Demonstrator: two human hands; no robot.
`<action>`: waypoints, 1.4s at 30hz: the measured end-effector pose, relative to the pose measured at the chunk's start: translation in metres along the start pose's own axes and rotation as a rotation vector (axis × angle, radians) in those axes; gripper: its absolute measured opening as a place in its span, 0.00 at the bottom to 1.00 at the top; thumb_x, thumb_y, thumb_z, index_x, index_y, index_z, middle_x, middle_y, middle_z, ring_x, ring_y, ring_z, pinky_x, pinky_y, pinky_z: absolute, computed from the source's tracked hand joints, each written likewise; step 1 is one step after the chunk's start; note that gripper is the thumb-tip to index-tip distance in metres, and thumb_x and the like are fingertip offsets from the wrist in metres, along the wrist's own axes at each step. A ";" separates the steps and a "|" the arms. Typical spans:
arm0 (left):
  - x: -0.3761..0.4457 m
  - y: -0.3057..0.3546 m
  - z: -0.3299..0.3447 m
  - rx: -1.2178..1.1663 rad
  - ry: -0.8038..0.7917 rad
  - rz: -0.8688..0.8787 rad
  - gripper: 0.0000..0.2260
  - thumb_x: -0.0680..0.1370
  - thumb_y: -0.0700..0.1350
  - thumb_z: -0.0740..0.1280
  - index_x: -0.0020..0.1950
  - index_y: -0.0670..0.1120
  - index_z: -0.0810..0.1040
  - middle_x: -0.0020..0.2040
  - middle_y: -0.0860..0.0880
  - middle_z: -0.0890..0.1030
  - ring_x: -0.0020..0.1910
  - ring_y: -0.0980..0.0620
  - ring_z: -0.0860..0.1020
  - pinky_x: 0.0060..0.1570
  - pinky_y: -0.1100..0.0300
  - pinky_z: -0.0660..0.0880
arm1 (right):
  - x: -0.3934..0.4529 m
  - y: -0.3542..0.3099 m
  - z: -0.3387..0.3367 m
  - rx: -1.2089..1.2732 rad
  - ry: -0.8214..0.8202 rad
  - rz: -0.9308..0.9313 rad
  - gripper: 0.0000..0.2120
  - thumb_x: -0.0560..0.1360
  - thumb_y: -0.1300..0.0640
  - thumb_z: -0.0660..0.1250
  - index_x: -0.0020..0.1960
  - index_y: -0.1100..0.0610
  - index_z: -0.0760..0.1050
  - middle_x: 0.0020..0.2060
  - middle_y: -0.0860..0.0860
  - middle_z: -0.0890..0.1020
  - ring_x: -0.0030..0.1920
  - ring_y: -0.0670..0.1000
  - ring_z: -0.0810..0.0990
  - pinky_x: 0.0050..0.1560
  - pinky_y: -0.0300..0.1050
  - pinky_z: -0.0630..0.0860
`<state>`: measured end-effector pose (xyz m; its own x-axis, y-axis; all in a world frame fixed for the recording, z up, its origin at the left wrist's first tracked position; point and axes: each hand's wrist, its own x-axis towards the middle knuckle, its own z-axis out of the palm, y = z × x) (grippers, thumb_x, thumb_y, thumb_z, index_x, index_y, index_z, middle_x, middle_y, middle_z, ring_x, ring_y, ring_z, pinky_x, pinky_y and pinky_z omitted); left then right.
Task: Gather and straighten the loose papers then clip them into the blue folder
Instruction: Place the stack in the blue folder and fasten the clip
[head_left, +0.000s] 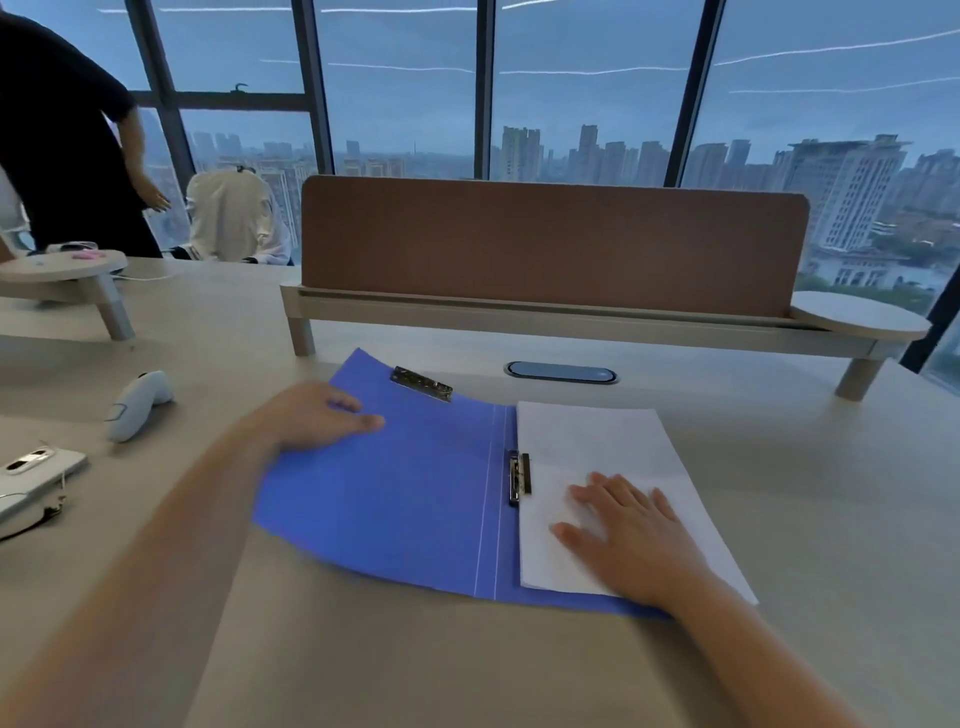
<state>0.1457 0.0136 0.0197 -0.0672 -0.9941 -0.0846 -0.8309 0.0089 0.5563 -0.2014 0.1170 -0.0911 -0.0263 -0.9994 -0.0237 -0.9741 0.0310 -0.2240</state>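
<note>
Blue folder lies open and flat on the bench, and everything here is placed against it. Well to its left sit a white controller and a pale device near the bench edge. On the folder's left cover the left hand rests with fingers straight, pressing the flap down and grasping nothing; a metal clip sits at that cover's far edge. Just right of the spine, a second clip appears to bite the left margin of the papers, which lie squared on the right cover. The right hand lies flat and released on the sheets, holding them still. By my judgement the clipping step is at or near its end; the next move calls for checking that the sheets sit under the clip, then folding the left cover over. Bare bench surrounds the folder on the near and right sides, and the desk divider stands well behind it.
</note>
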 end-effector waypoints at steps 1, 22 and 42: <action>-0.005 0.015 -0.015 0.046 -0.019 0.055 0.25 0.72 0.61 0.72 0.66 0.51 0.79 0.68 0.53 0.75 0.69 0.51 0.71 0.67 0.57 0.64 | -0.001 -0.001 -0.001 0.002 -0.005 0.001 0.34 0.74 0.26 0.47 0.76 0.39 0.57 0.81 0.42 0.53 0.81 0.46 0.47 0.79 0.57 0.44; -0.024 0.132 0.193 0.253 -0.228 0.499 0.29 0.79 0.68 0.49 0.78 0.61 0.58 0.81 0.58 0.54 0.80 0.53 0.51 0.78 0.49 0.47 | -0.021 -0.001 -0.009 0.150 -0.216 0.071 0.56 0.61 0.17 0.41 0.81 0.47 0.40 0.81 0.45 0.45 0.81 0.49 0.47 0.78 0.48 0.43; -0.017 0.097 0.188 -0.187 -0.053 0.320 0.24 0.76 0.58 0.69 0.71 0.56 0.74 0.81 0.51 0.57 0.80 0.55 0.53 0.72 0.57 0.60 | -0.034 0.047 -0.082 0.324 0.635 0.342 0.11 0.79 0.61 0.60 0.50 0.59 0.81 0.42 0.56 0.85 0.45 0.61 0.82 0.44 0.53 0.78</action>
<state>-0.0372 0.0521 -0.0804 -0.3398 -0.9373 0.0775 -0.6486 0.2932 0.7024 -0.2646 0.1507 -0.0208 -0.5306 -0.7491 0.3967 -0.7776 0.2439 -0.5795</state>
